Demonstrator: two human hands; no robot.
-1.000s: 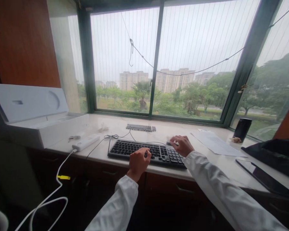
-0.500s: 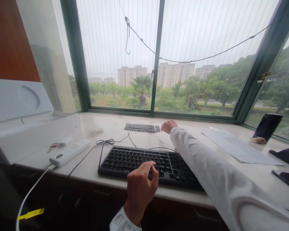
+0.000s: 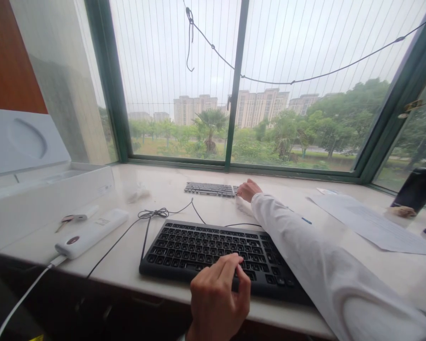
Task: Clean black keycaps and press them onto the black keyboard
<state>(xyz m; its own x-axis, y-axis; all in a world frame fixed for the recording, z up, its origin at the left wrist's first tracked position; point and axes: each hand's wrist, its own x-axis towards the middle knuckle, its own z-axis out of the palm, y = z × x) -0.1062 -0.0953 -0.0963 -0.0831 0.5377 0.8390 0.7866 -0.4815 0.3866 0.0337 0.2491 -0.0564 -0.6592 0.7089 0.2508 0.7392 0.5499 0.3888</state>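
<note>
- At the lower centre of the frame, head view: left hand [image 3: 218, 298], bent over the near edge of a black keyboard [image 3: 195, 246]; its grip is narrow, thumb and fingertips drawn close together, though one cannot tell whether anything is pinched.
- Centre of the frame: the keyboard lies on a pale bench [image 3: 216, 209], its key positions showing as dark squares with lighter edges; the right sleeve [image 3: 305, 255] covers part of its right end.
- Above the keyboard: rows of small grey keys [image 3: 209, 189]; the right hand [image 3: 248, 190] is at their right end, fingers curled, the state of its grip impossible to tell.
- Left of the frame: black cable [image 3: 154, 213], partly bundled; white device [image 3: 95, 230]; open white box [image 3: 81, 189].
- Right of the frame: paper [image 3: 369, 218]; dark upright object [image 3: 417, 189].
</note>
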